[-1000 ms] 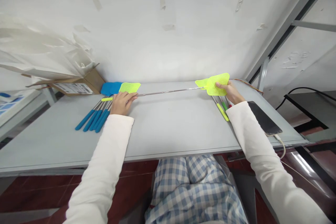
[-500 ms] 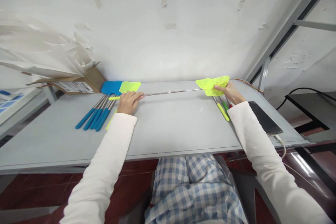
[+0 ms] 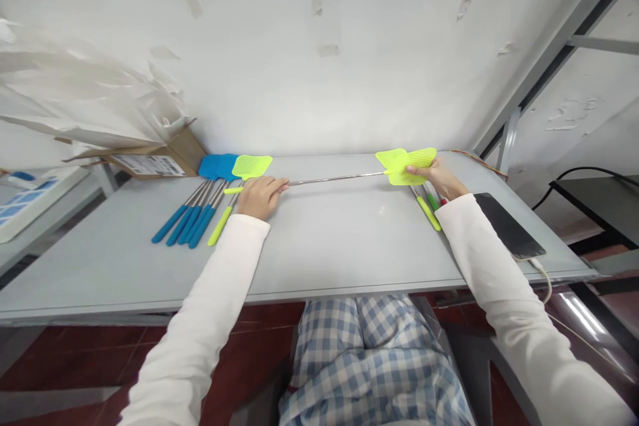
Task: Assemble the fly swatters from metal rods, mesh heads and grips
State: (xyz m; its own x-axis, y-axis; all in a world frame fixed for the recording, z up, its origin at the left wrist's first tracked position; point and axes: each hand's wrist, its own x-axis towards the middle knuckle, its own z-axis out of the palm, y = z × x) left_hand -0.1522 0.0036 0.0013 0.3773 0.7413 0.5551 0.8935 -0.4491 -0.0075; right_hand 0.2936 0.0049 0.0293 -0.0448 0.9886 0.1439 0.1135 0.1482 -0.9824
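A yellow-green fly swatter (image 3: 344, 177) with a thin telescopic metal rod is stretched out across the table between my hands. My left hand (image 3: 262, 197) is closed round its rod near the yellow grip, whose end sticks out to the left. My right hand (image 3: 442, 178) pinches the mesh head, thumb on top. Under that head lie another yellow swatter (image 3: 428, 213) and green and red handles, partly hidden by my hand. Left of my left hand are several blue swatters (image 3: 186, 223) with their heads stacked, and one yellow swatter (image 3: 252, 166) beside them.
A black phone (image 3: 509, 226) with a white cable lies by my right forearm. An open cardboard box (image 3: 182, 153) with plastic wrapping stands at the back left of the grey table (image 3: 339, 246). The white wall (image 3: 319, 100) rises behind, and a metal frame (image 3: 549, 66) slants at the right.
My left hand has slid a little to the right along the rod, and the extended rod looks slightly shorter. My right hand keeps its hold on the mesh head.
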